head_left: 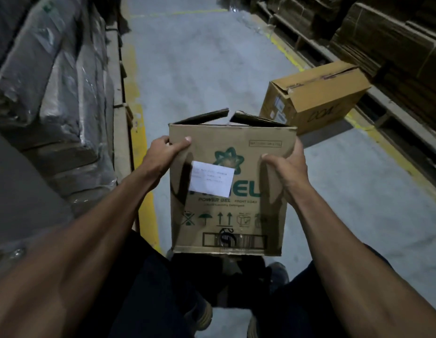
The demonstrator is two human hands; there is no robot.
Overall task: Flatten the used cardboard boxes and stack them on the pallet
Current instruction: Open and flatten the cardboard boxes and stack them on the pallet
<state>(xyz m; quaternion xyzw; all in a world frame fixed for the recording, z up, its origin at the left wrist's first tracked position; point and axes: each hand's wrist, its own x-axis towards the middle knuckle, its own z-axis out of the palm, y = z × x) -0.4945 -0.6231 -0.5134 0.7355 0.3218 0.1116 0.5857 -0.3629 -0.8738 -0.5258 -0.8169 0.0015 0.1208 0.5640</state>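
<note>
Closest to the camera, two bare forearms reaching forward over dark trousers and dark shoes (277, 274). Just beyond, a printed cardboard box (236, 208) held upright in the air between both hands, above the shoes and clear of the floor. Left hand (163, 154) clamped on the box's upper left edge, thumb flat on the near face, fingers wrapped round the side out of view. Right hand (285, 167) gripping the upper right edge the same way, thumb hooked onto the front, remaining fingers hidden behind the corner. On the near face: a green flower-like logo, partly covered green lettering, a row of handling symbols, a barcode strip near the bottom, and a white paper label (212, 179) stuck slightly askew over the lettering. Top flaps (236, 118) ajar, two dark edges tilted up with a gap between them; not flattened.

Further out, grey concrete floor (199, 69) with yellow painted lines (141, 147) down both sides of the aisle. To the right, beyond the held box, a second cardboard box (314, 98) resting on the floor, well apart from the first, its top flaps loosely open and small white stickers on its left end.

Along the left, plastic-wrapped stacked goods (53, 81) on low platforms. Along the right and far end, brown stacked cardboard (394, 45), possibly flattened sheets on wooden pallets (382, 113), too dim and blurred to say for sure.
</note>
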